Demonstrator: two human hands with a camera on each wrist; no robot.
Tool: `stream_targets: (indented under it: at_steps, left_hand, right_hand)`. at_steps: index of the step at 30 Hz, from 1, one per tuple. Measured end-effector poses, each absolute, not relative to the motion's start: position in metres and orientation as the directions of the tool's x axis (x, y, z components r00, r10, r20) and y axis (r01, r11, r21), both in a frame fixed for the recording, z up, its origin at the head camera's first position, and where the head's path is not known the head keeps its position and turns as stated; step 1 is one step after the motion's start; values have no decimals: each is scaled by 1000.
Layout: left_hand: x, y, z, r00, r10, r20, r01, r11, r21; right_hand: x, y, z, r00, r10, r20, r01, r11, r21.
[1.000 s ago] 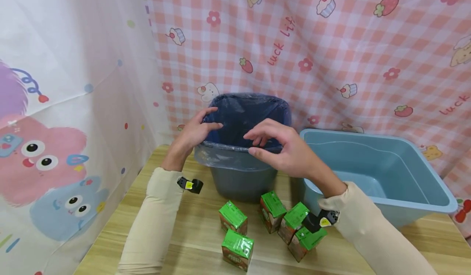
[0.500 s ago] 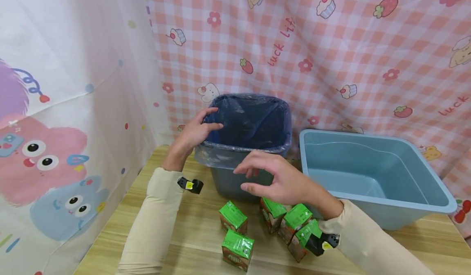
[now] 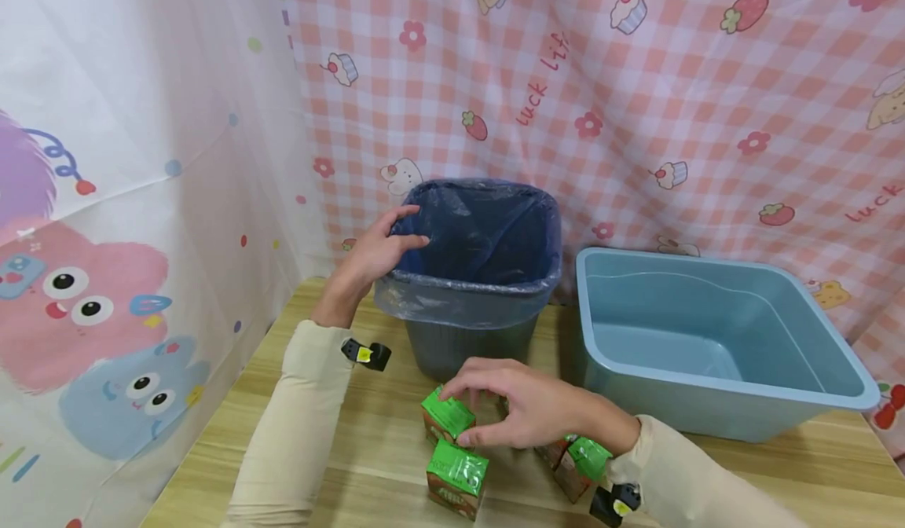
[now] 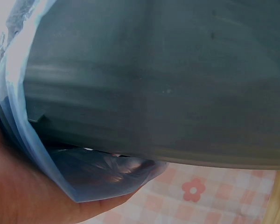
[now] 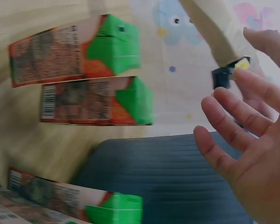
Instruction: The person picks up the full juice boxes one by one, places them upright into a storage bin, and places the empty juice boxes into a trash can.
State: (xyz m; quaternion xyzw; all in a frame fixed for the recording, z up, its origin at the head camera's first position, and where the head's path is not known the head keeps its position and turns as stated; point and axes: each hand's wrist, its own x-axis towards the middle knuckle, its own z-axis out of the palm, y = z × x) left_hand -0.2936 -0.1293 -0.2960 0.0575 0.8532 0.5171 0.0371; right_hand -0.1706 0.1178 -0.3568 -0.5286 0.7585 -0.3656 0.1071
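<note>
At the back of the table stands a dark grey trash bin (image 3: 467,347) with a translucent blue bag (image 3: 488,229) folded over its rim. My left hand (image 3: 378,253) grips the bin's left rim through the bag, thumb toward the inside, other fingers along the outside. Over the table in front of the bin, my right hand (image 3: 530,406) hovers with loosely bent, parted fingers and holds nothing. Below its fingertips are two small drink cartons, a front one (image 3: 456,481) and a rear one (image 3: 445,418), with green tops and brown sides. More cartons (image 3: 573,473) are partly hidden beneath the right hand.
A large light-blue plastic tub (image 3: 707,355) stands right of the bin. Behind everything hangs a pink checked curtain (image 3: 452,64), and a white cartoon-printed curtain (image 3: 212,198) closes off the left side. The wooden tabletop (image 3: 375,457) shows left of the cartons.
My right hand has moved from over the bin's opening down toward the front, to above the left pair of cartons. The left hand stays on the rim.
</note>
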Motion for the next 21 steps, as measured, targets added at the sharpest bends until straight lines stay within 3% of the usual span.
stream_targets:
  at_steps: [10, 21]
  left_hand:
    - [-294, -130, -295, -990, 137, -11, 54, 463, 885]
    - [-293, -129, -295, -990, 137, -13, 51, 456, 888]
  right_hand:
    - [-164, 118, -382, -383, -920, 83, -695, 228, -682]
    - [-157, 118, -398, -368, -928, 60, -763, 265, -589]
